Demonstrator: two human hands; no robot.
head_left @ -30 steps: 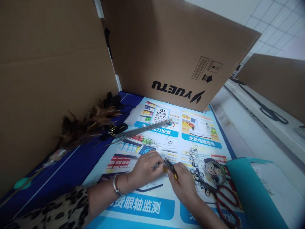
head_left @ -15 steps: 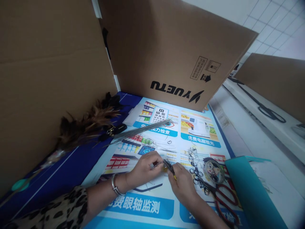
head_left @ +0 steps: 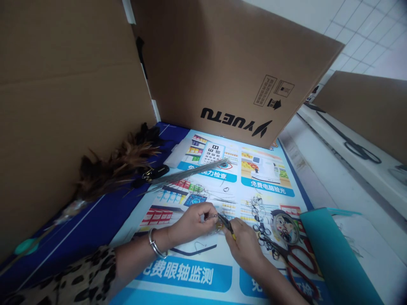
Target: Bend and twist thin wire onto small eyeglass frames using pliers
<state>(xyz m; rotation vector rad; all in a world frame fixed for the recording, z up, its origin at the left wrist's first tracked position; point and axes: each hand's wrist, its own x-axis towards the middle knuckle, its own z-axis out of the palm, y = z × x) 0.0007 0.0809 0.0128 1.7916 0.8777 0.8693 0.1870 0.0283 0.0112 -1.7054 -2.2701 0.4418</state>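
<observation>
My right hand [head_left: 244,243] is closed round yellow-handled pliers [head_left: 226,223], whose dark jaws point up and left towards my other hand. My left hand [head_left: 193,222], with a silver bangle on its wrist, pinches a small piece of wire [head_left: 210,217] between thumb and forefinger. The plier jaws meet this piece at the fingertips; whether they grip it I cannot tell. Just beyond my hands, a few thin loose wires [head_left: 219,198] lie on the printed sheet [head_left: 219,292]. To the right of my right hand is a scatter of small black rings [head_left: 262,233].
Red-handled scissors [head_left: 302,262] lie at right beside a round cartoon-printed disc [head_left: 285,226] and a teal box [head_left: 337,254]. A bundle of thin wires [head_left: 193,170] lies further back. Brown feathers [head_left: 117,161] line the left cardboard wall [head_left: 70,84]; a cardboard panel [head_left: 229,63] stands behind.
Both hands stay almost where they were. My right hand and the pliers have tilted very slightly, and my left fingers have shifted a little.
</observation>
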